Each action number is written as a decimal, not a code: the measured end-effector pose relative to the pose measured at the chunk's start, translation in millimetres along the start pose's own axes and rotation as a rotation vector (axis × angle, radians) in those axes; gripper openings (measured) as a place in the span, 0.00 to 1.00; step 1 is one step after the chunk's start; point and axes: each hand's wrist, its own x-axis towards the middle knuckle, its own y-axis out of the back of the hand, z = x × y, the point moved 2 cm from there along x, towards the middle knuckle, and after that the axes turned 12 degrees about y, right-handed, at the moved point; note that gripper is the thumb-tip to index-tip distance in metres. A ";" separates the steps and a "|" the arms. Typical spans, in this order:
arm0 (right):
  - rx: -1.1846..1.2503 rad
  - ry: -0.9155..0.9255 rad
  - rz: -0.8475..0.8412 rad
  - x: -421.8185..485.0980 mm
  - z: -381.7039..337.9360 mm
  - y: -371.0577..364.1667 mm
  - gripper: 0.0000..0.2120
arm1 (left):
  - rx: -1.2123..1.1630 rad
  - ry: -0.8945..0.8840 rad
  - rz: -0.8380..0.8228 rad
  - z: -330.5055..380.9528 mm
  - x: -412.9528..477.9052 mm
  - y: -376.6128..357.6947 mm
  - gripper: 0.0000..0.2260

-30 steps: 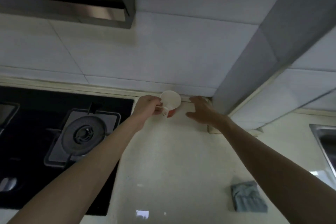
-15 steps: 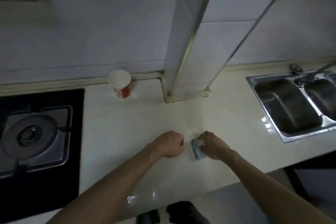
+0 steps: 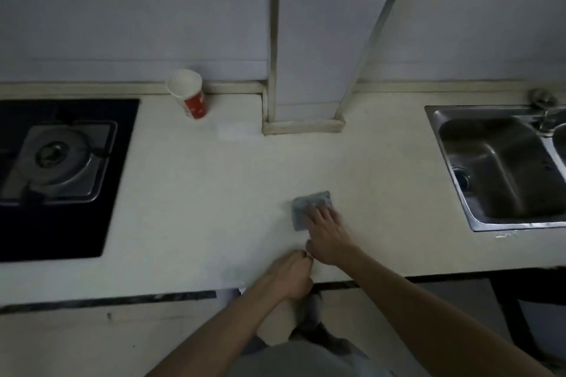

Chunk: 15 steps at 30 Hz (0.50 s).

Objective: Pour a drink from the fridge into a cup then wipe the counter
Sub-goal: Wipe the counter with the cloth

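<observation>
A red and white paper cup [image 3: 189,93] stands upright at the back of the pale counter [image 3: 196,193], against the wall strip. A folded grey-blue cloth [image 3: 306,203] lies flat on the counter nearer the front. My right hand [image 3: 326,234] presses on the cloth with straight fingers, covering its near right part. My left hand [image 3: 292,274] hangs as a loose fist over the counter's front edge, just beside the right wrist, and holds nothing.
A black gas hob [image 3: 58,171] with one burner fills the left side. A steel sink [image 3: 502,168] with a tap [image 3: 545,107] sits at the right. A tiled pillar [image 3: 303,119] juts onto the counter behind the cloth. The floor lies below the counter edge.
My left hand let go of the cup at the back wall and drew back to the front edge. My right hand came down onto the cloth and now lies flatter on it.
</observation>
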 end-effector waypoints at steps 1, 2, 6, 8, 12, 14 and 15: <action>-0.021 0.036 -0.001 -3.3 3.4 -2.7 0.38 | -0.024 0.031 0.003 4.9 -1.8 -10.1 0.20; -0.046 0.064 0.006 -5.9 5.9 -4.4 0.39 | -0.049 0.057 0.014 9.2 -3.7 -19.3 0.19; -0.114 0.111 0.017 -14.4 11.9 -11.2 0.39 | -0.063 0.129 0.040 27.8 -13.4 -46.1 0.15; -0.124 0.104 -0.002 -20.2 12.5 -13.8 0.38 | -0.063 0.148 0.026 38.6 -19.5 -52.9 0.16; -0.128 0.107 -0.039 -37.8 20.1 -19.3 0.39 | -0.078 0.144 0.100 56.8 -17.7 -59.9 0.15; -0.119 0.112 -0.031 -53.1 28.1 -25.9 0.38 | -0.068 0.109 0.142 67.1 -14.0 -63.4 0.17; -0.112 0.112 -0.013 -62.1 33.0 -29.3 0.37 | -0.037 0.076 0.149 73.1 -12.6 -65.9 0.17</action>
